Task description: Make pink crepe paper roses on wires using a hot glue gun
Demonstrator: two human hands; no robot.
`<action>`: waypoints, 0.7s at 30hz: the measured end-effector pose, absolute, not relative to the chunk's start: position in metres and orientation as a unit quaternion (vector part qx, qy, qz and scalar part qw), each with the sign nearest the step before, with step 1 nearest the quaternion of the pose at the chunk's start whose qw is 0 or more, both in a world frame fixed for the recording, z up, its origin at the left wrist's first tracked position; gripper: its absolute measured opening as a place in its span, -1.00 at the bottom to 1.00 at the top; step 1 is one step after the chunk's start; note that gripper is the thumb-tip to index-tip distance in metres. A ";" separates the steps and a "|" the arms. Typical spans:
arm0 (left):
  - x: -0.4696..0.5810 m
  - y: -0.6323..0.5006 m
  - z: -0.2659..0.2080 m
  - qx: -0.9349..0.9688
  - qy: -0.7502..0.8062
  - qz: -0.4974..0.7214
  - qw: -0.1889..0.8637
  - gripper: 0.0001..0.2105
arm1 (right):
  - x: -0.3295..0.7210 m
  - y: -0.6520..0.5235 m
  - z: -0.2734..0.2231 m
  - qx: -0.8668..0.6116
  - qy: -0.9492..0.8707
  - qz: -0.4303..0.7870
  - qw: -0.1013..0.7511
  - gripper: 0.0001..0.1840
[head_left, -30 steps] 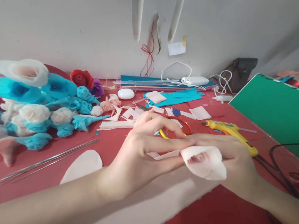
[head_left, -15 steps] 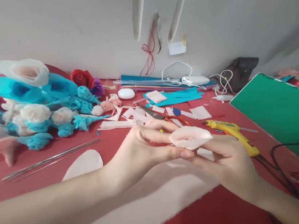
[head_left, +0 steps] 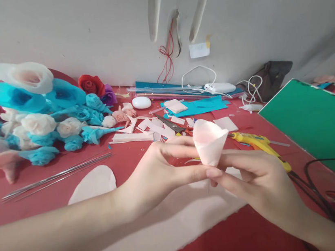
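A pale pink paper flower (head_left: pixel 209 142), rolled into a cone that opens upward, is held in front of me by both hands. My left hand (head_left: pixel 161 171) pinches its base between thumb and fingers. From the other side my right hand (head_left: pixel 255 184) grips the same base, thumb against thumb. A thin wire stem (head_left: pixel 208 185) hangs below the fingers. Beneath my hands lies a large pale pink sheet (head_left: pixel 156 230), and a rounded pink petal piece (head_left: pixel 93 182) rests beside my left forearm.
Blue, white and red paper flowers (head_left: pixel 37 124) are heaped at left, with metal wires (head_left: pixel 57 177) before them. Scissors (head_left: pixel 170 124) lie among pink scraps (head_left: pixel 155 129). A yellow glue gun (head_left: pixel 261 144) is at right, near a green board (head_left: pixel 318 126). A white oval case (head_left: pixel 141 102) stands farther back.
The flower has tipped from facing me to nearly upright, so its side and wire stem now show. Both hands keep their grip in about the same place.
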State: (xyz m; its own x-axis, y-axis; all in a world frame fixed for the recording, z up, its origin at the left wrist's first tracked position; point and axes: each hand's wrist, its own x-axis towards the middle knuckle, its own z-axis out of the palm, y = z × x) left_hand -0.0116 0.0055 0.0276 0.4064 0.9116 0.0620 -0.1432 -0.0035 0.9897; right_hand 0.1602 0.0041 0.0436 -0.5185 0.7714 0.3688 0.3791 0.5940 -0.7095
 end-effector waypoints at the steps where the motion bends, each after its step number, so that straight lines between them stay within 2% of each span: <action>1: -0.012 0.005 0.028 0.559 0.342 0.429 0.621 -0.94 | 0.161 0.004 0.044 -0.355 -0.824 0.273 0.345 -0.89; 3: -0.012 0.004 0.029 0.551 0.344 0.435 0.624 -0.94 | 0.163 0.004 0.044 -0.369 -0.823 0.244 0.357 -0.94; 9: -0.013 0.003 0.029 0.534 0.353 0.443 0.628 -0.95 | 0.169 -0.002 0.046 -0.359 -0.815 0.138 0.433 -0.89; 12: -0.012 0.003 0.028 0.533 0.335 0.436 0.643 -0.94 | 0.168 -0.003 0.047 -0.341 -0.825 0.146 0.427 -0.82; 21: -0.009 0.005 0.027 0.525 0.324 0.438 0.654 -0.95 | 0.168 -0.005 0.044 -0.325 -0.825 0.193 0.420 -0.80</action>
State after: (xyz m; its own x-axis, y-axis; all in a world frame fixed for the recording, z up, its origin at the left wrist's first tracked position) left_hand -0.0092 0.0048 0.0267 0.4063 0.9130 0.0358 -0.2325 0.0654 0.9704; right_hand 0.1684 -0.0047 0.0437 -0.4354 0.6990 0.5674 0.3746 0.7137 -0.5919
